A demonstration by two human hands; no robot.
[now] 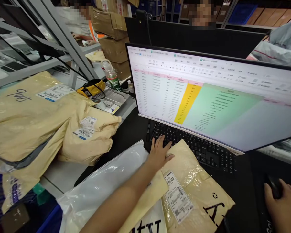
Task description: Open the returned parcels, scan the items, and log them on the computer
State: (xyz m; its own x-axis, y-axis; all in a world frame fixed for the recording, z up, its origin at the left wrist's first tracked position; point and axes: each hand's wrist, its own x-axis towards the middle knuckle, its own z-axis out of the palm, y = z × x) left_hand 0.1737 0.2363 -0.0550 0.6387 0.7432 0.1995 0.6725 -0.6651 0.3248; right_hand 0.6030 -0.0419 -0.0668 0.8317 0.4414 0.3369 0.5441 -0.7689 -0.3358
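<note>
My left hand (160, 152) rests with spread fingers on the left end of a black keyboard (206, 150). At the right edge, my right hand (285, 200) is wrapped over a black computer mouse (274, 187). Behind the keyboard stands a monitor (157, 94) showing a spreadsheet with yellow and green columns; its small text is too blurred to read. Under my left forearm lie a white plastic mailer (106, 174) and a cream mailer (199, 184). A shipping label (177, 197) is stuck on the cream one, which overlaps the keyboard's front edge.
Cream parcels (26, 113) with labels are piled at left, above a blue crate (49, 216). A green-labelled bottle (111, 76) and a yellow-and-black device (91, 89) stand behind them. Cardboard boxes (113, 48) are stacked farther back. Two people are partly visible beyond the desk.
</note>
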